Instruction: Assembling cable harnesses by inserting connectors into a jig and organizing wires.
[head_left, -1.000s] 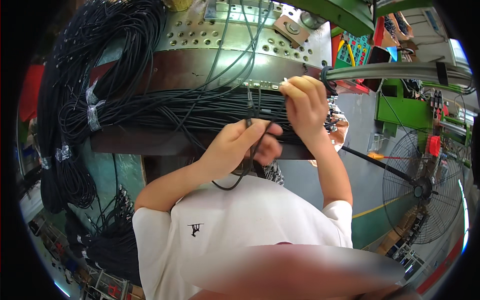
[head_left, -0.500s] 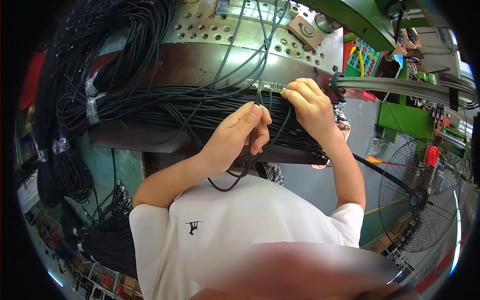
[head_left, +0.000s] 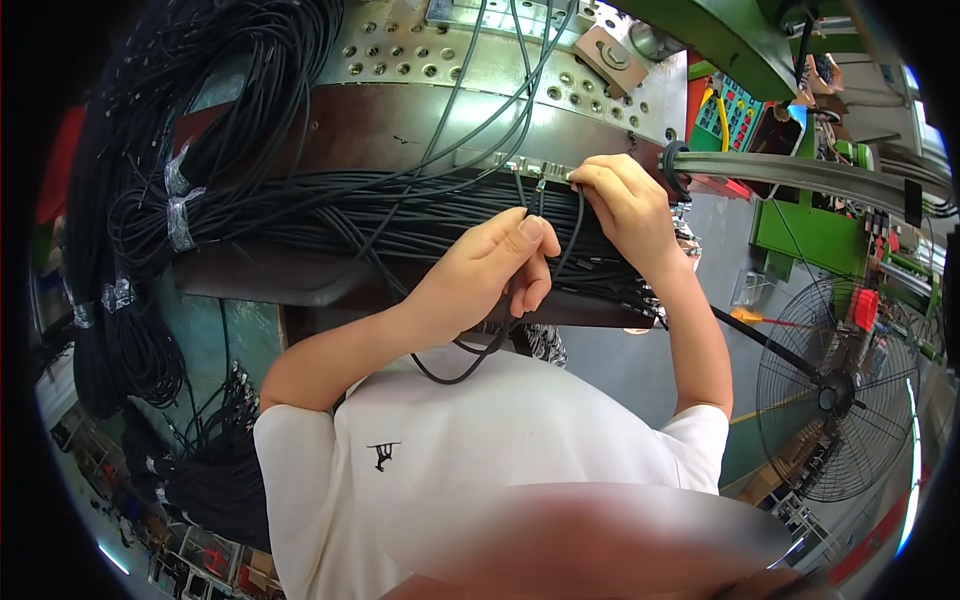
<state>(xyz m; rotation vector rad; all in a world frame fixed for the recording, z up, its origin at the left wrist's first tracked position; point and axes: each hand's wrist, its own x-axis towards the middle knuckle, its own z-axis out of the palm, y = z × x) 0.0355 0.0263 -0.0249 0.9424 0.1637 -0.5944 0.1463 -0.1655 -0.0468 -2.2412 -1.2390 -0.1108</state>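
Observation:
My left hand (head_left: 490,262) is closed in a pinch on a thin black cable, whose loop (head_left: 450,380) hangs down in front of my shirt. My right hand (head_left: 628,208) is pinched around the end of another black cable (head_left: 580,225), at the right end of a small silvery metal holder (head_left: 535,168). Two cable ends with bare metal tips stand at this holder, above my left fingertips. Below it, a thick layer of black cables (head_left: 330,215) lies across the brown ledge (head_left: 270,280). My right fingertips hide the cable's tip.
Large cable bundles (head_left: 180,215) bound with clear wrap hang at the left. Behind the holder stands a perforated metal machine bed (head_left: 400,55) with a bolted clamp block (head_left: 610,60). A green machine arm (head_left: 710,40) overhangs at upper right. A floor fan (head_left: 835,390) stands at right.
My left hand has moved slightly right, to the neighbouring cable at the holder. My right hand stays near the holder's right end, shifted slightly right.

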